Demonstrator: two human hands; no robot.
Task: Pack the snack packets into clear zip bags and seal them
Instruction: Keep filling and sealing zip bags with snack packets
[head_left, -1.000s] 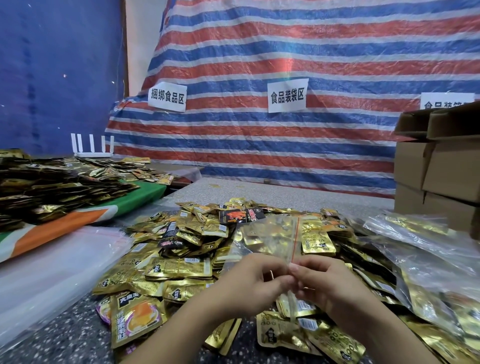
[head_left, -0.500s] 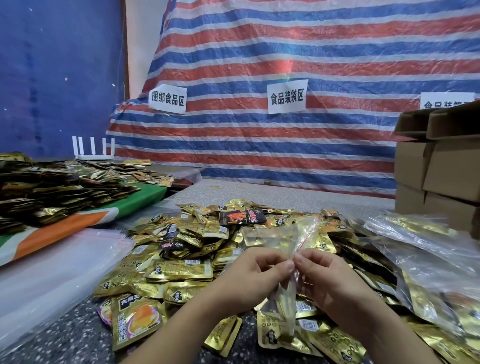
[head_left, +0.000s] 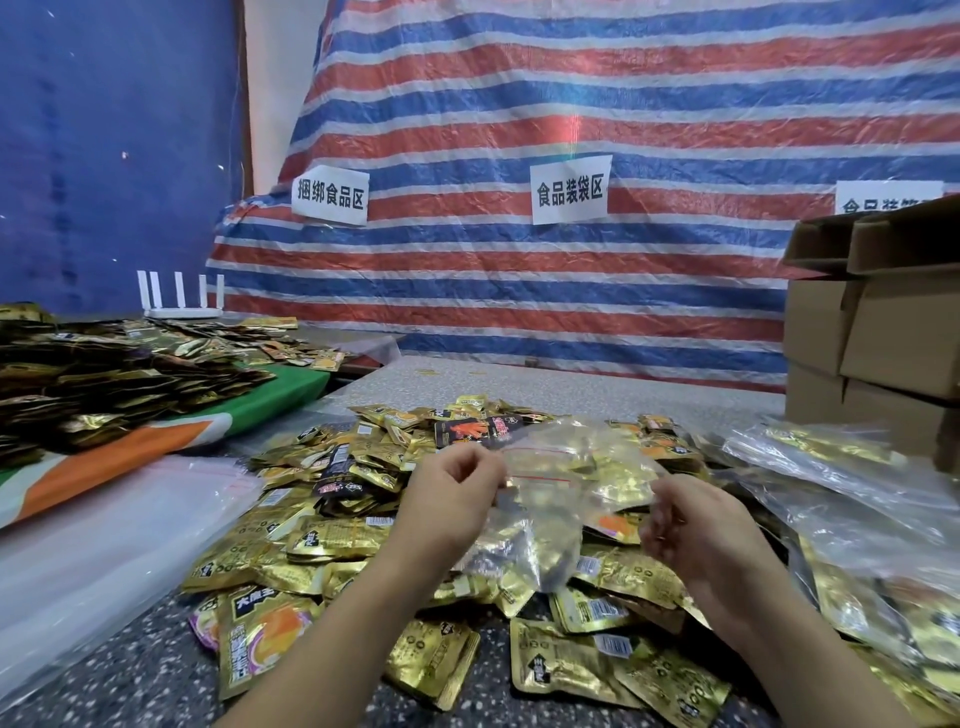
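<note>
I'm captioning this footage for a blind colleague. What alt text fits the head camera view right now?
Two bare hands, left hand and right hand, hold a clear zip bag with a red seal line stretched between them above a heap of gold foil snack packets on a speckled table. Behind hangs a red, white and blue striped tarp.

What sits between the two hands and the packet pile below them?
Only the clear zip bag, stretched between the left hand and right hand, which grip its ends. It hangs over the pile of gold packets on the table; nothing else visible blocks reaching them.
</note>
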